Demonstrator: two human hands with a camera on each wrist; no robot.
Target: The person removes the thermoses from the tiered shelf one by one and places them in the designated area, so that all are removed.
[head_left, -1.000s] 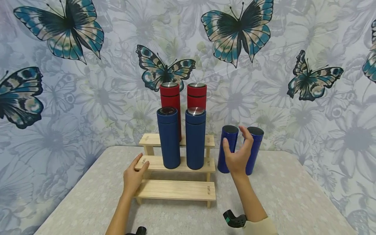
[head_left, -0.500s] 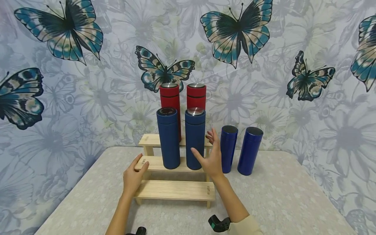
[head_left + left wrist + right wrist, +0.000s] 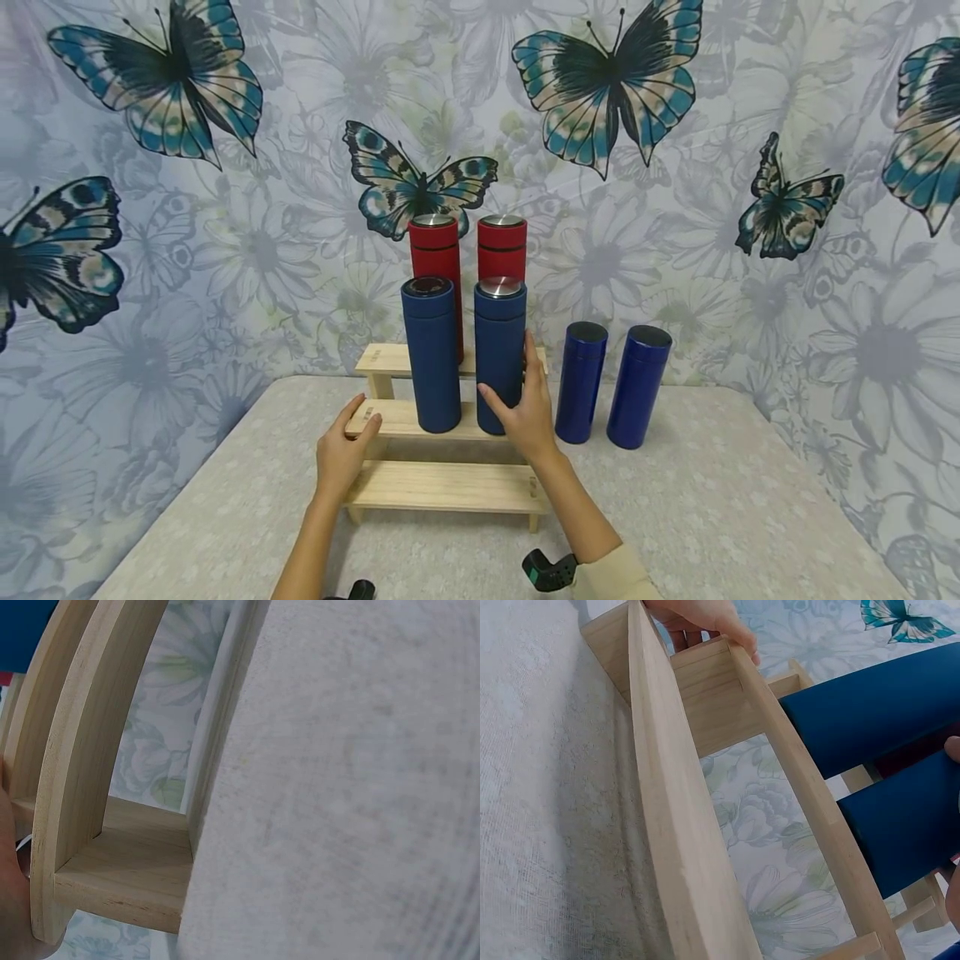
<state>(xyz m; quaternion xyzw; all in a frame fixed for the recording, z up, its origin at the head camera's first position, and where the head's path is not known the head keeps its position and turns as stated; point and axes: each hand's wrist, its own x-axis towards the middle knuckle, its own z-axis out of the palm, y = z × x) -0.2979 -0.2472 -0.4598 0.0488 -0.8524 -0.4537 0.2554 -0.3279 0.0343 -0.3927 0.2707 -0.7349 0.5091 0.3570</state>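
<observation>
My left hand (image 3: 341, 454) grips the left end of the middle tier of a three-tier wooden shelf stand (image 3: 450, 485), with the thumb at the front edge. My right hand (image 3: 528, 417) holds the lower part of the right matte blue thermos flask (image 3: 500, 350), thumb across its front and fingers on its right side. This flask stands upright on the middle tier, beside a second matte blue thermos flask (image 3: 431, 358). Behind them, two red thermos flasks (image 3: 435, 237) stand on the top tier, partly hidden. The right wrist view shows both blue flasks (image 3: 900, 825) against the tier.
Two glossy dark blue thermos flasks (image 3: 581, 383) with black tops stand on the table, right of the stand. A pale patterned cloth covers the table (image 3: 720, 508). Close behind rises a floral wall covering (image 3: 660, 275) with butterflies.
My right hand has moved left from in front of the glossy blue flasks and taken hold of the right matte blue flask. The left hand stays on the stand.
</observation>
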